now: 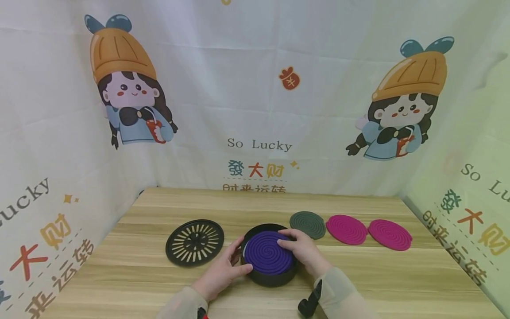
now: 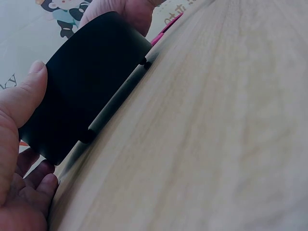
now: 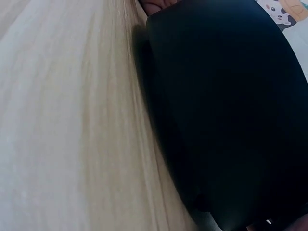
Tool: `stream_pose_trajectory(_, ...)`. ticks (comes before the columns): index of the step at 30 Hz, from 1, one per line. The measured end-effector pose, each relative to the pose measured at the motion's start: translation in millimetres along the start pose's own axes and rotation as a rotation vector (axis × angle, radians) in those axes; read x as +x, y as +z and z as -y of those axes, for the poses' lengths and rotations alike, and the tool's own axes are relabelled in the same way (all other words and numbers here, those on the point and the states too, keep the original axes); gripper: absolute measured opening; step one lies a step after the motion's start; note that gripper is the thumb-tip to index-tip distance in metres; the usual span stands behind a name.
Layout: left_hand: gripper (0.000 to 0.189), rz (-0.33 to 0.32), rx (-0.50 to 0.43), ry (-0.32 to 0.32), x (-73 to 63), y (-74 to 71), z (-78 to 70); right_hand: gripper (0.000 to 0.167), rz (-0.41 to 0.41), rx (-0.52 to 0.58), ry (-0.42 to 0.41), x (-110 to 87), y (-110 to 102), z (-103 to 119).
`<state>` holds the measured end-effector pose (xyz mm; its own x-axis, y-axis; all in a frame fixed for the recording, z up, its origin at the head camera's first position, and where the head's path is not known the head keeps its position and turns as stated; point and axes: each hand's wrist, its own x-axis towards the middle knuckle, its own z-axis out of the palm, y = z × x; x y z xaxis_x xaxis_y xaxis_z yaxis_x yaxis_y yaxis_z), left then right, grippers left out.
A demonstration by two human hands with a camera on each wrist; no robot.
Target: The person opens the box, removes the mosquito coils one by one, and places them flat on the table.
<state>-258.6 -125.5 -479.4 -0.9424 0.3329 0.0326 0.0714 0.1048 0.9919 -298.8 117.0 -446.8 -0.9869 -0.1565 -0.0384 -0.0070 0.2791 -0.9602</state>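
Observation:
A purple mosquito coil (image 1: 268,254) lies at the mouth of a round black box (image 1: 275,279), within its rim. My left hand (image 1: 219,272) grips the box from the left, its thumb over the near rim. In the left wrist view, the left thumb (image 2: 30,89) bears against the box's dark side (image 2: 91,67), with fingers curled below. From the right, my right hand (image 1: 303,248) reaches over the rim and holds the coil's edge, thumb on top. The right wrist view shows mostly the box wall (image 3: 226,96); most of the right hand is hidden there.
A slotted black lid (image 1: 175,252) lies on the wooden table (image 1: 135,283) to the left. Right of the box, a dark green coil (image 1: 307,224) and two pink coils, one nearer (image 1: 346,229) and one farther right (image 1: 389,235), lie in a row. Printed cloth (image 1: 255,102) walls the table in.

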Motion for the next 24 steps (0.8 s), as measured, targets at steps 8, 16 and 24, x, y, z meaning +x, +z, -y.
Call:
stream_pose_trajectory(8,0.092,-0.008,0.002,0.000,-0.3,1.0,-1.9,0.035,-0.005,0.036,-0.015,0.7,-2.2,1.4)
stream_pose_trajectory(16,0.094,-0.007,0.001,-0.018,0.2,-0.9,-1.6,0.032,-0.029,0.058,-0.076,-0.4,-2.0,5.2)
stream_pose_trajectory(24,0.093,0.004,-0.014,-0.022,-0.5,-0.4,-3.2,0.031,-0.073,0.060,-0.100,-1.7,0.1,9.4)
